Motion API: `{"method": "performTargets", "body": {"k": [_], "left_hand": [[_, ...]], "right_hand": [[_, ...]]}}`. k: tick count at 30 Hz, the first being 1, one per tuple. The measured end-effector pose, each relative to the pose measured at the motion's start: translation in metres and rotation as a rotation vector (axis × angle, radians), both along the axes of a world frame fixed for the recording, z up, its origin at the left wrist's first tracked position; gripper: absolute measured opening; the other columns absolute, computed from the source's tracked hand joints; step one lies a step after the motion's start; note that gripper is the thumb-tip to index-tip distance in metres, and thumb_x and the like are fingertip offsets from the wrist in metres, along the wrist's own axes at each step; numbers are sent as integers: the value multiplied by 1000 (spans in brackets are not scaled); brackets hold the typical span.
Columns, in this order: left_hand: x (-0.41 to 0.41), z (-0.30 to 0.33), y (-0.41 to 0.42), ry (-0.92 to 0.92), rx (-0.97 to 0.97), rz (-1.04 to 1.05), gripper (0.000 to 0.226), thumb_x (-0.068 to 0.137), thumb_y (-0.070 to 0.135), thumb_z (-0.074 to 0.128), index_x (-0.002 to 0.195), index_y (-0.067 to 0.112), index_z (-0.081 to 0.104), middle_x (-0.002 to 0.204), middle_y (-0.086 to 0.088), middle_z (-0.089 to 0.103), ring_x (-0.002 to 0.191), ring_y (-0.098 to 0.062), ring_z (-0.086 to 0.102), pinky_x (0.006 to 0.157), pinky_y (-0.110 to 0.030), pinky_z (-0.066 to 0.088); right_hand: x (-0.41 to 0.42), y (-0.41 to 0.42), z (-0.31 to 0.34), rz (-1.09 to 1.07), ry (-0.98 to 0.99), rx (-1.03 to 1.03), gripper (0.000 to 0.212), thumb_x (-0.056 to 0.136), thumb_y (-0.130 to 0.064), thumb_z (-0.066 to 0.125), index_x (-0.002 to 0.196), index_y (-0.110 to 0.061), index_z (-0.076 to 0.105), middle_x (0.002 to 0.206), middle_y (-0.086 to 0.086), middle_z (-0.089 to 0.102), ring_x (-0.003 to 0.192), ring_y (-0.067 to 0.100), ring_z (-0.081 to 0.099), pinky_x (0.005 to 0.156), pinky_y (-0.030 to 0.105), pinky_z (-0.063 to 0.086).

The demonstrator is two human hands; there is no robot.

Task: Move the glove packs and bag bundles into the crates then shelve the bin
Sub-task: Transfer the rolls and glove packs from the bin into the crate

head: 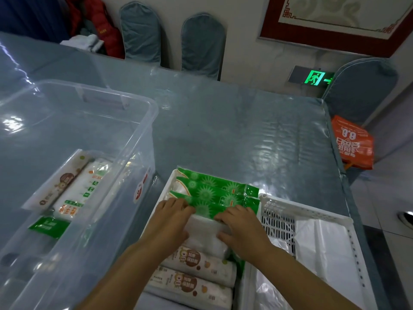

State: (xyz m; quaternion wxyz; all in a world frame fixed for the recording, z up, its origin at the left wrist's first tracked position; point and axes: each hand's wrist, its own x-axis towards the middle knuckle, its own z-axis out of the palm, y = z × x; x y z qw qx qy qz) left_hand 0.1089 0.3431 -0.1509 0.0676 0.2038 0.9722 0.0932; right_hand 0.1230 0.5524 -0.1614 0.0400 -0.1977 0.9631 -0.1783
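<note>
A white crate in front of me holds green glove packs at its far end and white rolls with brown print at its near end. My left hand and my right hand press on a whitish pack lying between them in this crate. To the left stands a clear plastic bin with a white bag bundle, a long flat pack and a green pack inside. A second white crate on the right holds white bags.
Everything stands on a table with a blue-grey cloth under clear plastic. Its right edge runs close to the second crate. Covered chairs line the far side. An orange bag sits on a chair at the right.
</note>
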Motion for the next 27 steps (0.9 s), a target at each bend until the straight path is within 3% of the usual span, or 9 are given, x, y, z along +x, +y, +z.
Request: {"method": "performTargets", "body": {"k": [4, 9, 11, 16, 20, 27], "left_hand": [[-19, 8, 7, 38, 187, 52, 57, 81, 45, 57, 134, 31, 39, 136, 8, 44, 127, -14, 34, 107, -31, 22], [-73, 12, 19, 72, 2, 78, 55, 91, 20, 47, 143, 22, 28, 153, -6, 26, 138, -25, 23, 112, -40, 16], [-84, 7, 22, 27, -54, 73, 54, 92, 15, 44, 143, 21, 27, 153, -7, 25, 138, -26, 22, 112, -40, 15], [-90, -3, 19, 54, -11, 35, 53, 87, 9, 49, 136, 25, 39, 138, -3, 44, 127, -25, 34, 103, -35, 25], [-91, -5, 15, 56, 9, 18, 55, 84, 6, 51, 134, 27, 44, 132, 0, 50, 124, -22, 38, 100, -33, 27], [-93, -1, 10, 30, -68, -29, 70, 78, 1, 53, 139, 30, 37, 139, 3, 45, 128, -19, 36, 103, -33, 27]], "right_hand": [[-26, 8, 11, -180, 132, -77, 35, 84, -37, 60, 116, -23, 59, 114, -5, 60, 107, 14, 46, 88, 27, 28], [-64, 18, 16, -312, 102, 51, 36, 89, -17, 55, 125, -20, 54, 127, 0, 56, 117, 20, 43, 93, 33, 29], [-70, 21, 12, -336, 88, 62, 32, 90, -13, 54, 121, -21, 59, 120, 0, 60, 111, 21, 47, 87, 31, 29], [-74, 23, 7, -380, 118, -12, 20, 84, -9, 61, 99, -19, 69, 97, 1, 66, 94, 20, 52, 75, 28, 27], [-75, 23, 3, -364, 89, -34, 16, 83, -9, 63, 95, -19, 70, 93, 0, 67, 91, 19, 54, 76, 27, 29], [-76, 25, 2, -362, 94, -54, 13, 82, -11, 64, 90, -20, 70, 91, -3, 67, 87, 18, 57, 76, 27, 27]]}}
